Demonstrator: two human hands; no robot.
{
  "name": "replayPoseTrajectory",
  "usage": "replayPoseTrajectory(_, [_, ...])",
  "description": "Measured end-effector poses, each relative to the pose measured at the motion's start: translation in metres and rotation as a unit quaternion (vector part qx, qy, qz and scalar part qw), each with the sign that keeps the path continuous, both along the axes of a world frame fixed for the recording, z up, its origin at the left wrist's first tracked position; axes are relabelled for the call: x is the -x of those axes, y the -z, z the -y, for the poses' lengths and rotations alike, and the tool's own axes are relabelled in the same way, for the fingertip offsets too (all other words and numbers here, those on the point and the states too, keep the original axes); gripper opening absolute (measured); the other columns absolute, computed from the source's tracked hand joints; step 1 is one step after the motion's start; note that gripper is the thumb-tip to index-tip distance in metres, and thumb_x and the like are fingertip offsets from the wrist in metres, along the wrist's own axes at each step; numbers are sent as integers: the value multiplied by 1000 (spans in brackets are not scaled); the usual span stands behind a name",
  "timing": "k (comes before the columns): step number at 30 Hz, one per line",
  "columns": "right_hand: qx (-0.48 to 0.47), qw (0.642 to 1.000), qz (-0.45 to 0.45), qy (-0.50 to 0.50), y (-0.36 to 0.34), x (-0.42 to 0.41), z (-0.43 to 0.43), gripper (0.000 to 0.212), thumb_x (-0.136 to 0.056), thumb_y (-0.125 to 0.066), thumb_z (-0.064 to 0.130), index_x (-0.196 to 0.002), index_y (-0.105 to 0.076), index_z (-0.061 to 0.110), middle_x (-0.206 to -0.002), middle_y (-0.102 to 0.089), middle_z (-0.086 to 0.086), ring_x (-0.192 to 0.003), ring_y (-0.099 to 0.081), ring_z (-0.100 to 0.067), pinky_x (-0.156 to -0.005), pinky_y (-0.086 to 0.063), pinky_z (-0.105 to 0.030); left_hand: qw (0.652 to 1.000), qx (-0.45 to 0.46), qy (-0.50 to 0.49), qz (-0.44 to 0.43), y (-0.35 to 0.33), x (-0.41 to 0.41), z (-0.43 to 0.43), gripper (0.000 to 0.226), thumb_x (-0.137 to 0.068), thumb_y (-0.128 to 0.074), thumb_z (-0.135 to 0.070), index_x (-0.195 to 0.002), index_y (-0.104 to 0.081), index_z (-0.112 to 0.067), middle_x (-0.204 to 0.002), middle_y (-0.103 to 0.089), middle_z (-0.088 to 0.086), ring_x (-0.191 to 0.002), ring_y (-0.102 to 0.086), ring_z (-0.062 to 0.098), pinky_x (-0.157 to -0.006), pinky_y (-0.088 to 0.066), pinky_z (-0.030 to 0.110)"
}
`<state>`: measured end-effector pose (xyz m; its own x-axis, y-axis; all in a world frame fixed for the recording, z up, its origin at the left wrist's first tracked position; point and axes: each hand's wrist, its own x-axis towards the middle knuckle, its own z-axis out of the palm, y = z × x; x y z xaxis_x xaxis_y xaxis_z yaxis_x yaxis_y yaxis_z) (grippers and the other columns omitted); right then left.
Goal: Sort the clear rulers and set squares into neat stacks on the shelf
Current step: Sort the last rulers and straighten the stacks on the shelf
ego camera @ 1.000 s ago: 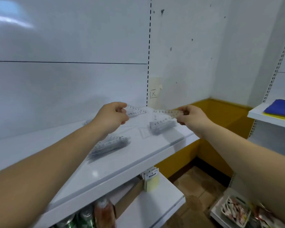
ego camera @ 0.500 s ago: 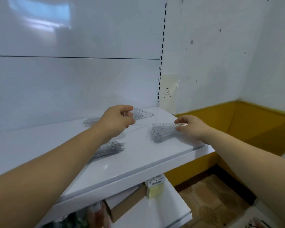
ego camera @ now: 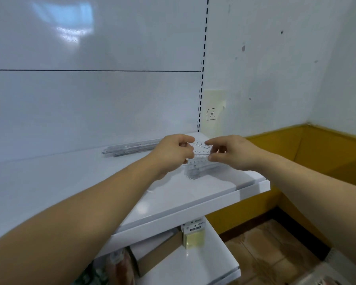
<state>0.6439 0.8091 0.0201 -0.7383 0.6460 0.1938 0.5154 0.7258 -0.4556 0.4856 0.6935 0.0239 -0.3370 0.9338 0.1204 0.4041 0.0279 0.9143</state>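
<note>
Half a second ago your hands were apart: your left hand [ego camera: 174, 154] held a clear set square [ego camera: 201, 150] out on its own while your right hand [ego camera: 233, 154] rested on the stack of set squares [ego camera: 199, 170]. Now you have carried that piece right, and both hands meet on it just above the stack. This looks like the handover or alignment before it goes on top, so one more loose piece is about to be sorted.

Both forearms reach far over the shelf [ego camera: 193, 198] and converge at its right end. Your left hand is curled, gripping the left end of the set square. Your right hand pinches its right end between thumb and forefinger, the other fingers loosely spread. The piece sits slightly tilted between them, and whether it already touches the stack is not clear.

The long rulers [ego camera: 132, 148] lie in their own stack at the far edge, left of your hands and against the back panel. The smaller pile that was under your left forearm is hidden by that arm now.
</note>
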Motion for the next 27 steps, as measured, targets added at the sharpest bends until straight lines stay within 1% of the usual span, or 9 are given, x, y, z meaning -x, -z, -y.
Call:
replayPoseTrajectory(1, [7, 1000, -2, 7, 0, -1, -2, 49, -87, -64, 38, -133, -52, 27, -100, -62, 13, -87, -55, -3, -69, -39, -12, 997, 13, -12, -81, 2, -1, -2, 53, -83, -64, -6, -134, -50, -14, -112, -58, 2, -92, -56, 18, -81, -47, 27])
replayPoseTrajectory(3, [23, 999, 9, 21, 3, -3, -8, 48, -87, -65, 36, -132, -52, 26, -111, -62, 10, -95, -55, -5, -75, -38, -14, 963, 52, -28, -262, 5, -4, -3, 59, -83, -67, -19, -137, -44, -17, -129, -52, 4, -108, -54, 20, -86, -41, 25])
replayPoseTrajectory(5, [29, 998, 49, 30, 8, -2, -15, 49, -87, -64, 36, -133, -52, 26, -126, -57, 9, -107, -50, -7, -88, -34, -18, 934, 89, -24, -344, 9, -7, -5, 63, -82, -67, -31, -138, -43, -17, -136, -49, 4, -119, -50, 21, -90, -40, 27])
replayPoseTrajectory(7, [37, 996, 80, 34, 13, 0, -22, 49, -86, -64, 37, -132, -53, 26, -133, -54, 9, -114, -49, -8, -94, -34, -22, 916, 122, -19, -381, 13, -11, -6, 59, -81, -65, -37, -133, -47, -17, -132, -53, 4, -115, -52, 22, -90, -43, 31])
replayPoseTrajectory(10, [76, 993, 82, 35, 18, 4, -28, 50, -84, -66, 35, -132, -54, 25, -129, -56, 7, -110, -53, -10, -98, -40, -26, 903, 141, -24, -406, 16, -13, -4, 46, -84, -61, -35, -125, -53, -15, -122, -58, 4, -100, -53, 20, -87, -45, 32])
replayPoseTrajectory(14, [105, 989, 99, 26, 15, 9, -30, 60, -80, -71, 26, -136, -50, 20, -125, -57, 3, -111, -55, -15, -99, -43, -29, 903, 113, -43, -412, 21, -13, -4, 34, -88, -58, -27, -119, -56, -15, -116, -59, 5, -103, -55, 24, -86, -46, 34])
replayPoseTrajectory(18, [71, 986, 147, 22, 9, 11, -29, 39, -77, -70, 24, -115, -61, 25, -105, -62, 8, -99, -58, -17, -90, -49, -31, 911, 104, -37, -398, 26, -12, -4, 35, -88, -56, -27, -122, -54, -19, -117, -57, 4, -105, -53, 24, -86, -45, 32])
replayPoseTrajectory(23, [61, 978, 196, 31, -2, 13, -21, 68, -79, -67, 24, -142, -40, 21, -136, -49, 4, -122, -48, -16, -104, -39, -31, 907, 112, -24, -406, 19, -11, 1, 53, -84, -60, -44, -130, -49, -20, -126, -51, 3, -109, -52, 23, -89, -46, 36])
replayPoseTrajectory(27, [57, 985, 163, 16, -18, 23, -14, 63, -84, -62, 24, -143, -38, 23, -144, -44, 2, -129, -43, -17, -104, -34, -27, 902, 127, -30, -411, 5, 0, 11, 59, -86, -59, -49, -136, -45, -21, -141, -46, 0, -123, -48, 21, -97, -41, 33])
